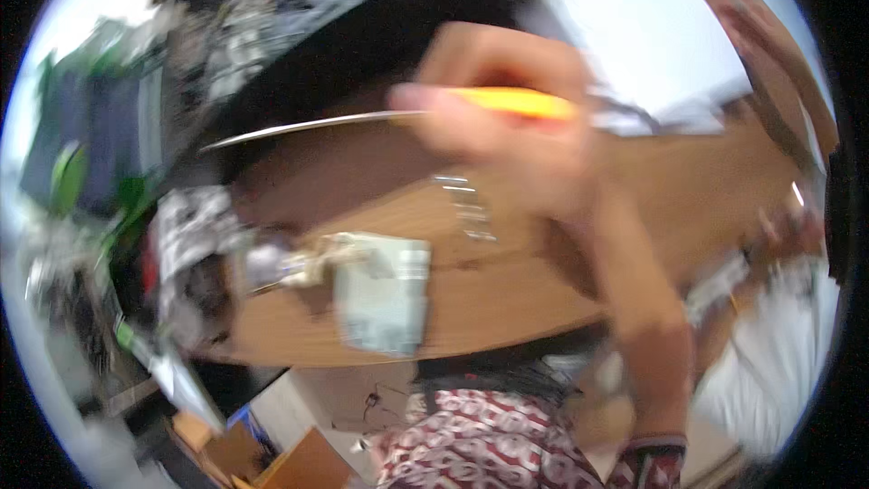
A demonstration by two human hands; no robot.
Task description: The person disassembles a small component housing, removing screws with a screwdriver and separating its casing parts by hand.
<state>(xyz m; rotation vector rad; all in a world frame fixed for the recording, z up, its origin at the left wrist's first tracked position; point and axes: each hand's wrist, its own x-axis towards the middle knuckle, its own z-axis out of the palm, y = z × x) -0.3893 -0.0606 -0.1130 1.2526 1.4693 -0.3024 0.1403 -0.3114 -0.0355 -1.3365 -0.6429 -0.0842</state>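
Note:
Raised above the wooden table, my right hand is closed around a screwdriver. Its handle is yellow and orange, and its long thin metal shaft points left, thinning toward the tip. Motion blurs both the hand and the tool, so the tip's shape cannot be read. Beneath the hand lies a small row of shiny metal pieces. A pale green-white sheet or packet rests near the front edge, with a beige bundle against its upper left. My left hand does not show.
A large white sheet covers the far right of the table. Beyond my hand is a dark panel. On the left stand a patterned cloth item and a green plant. A person in white sits at the right.

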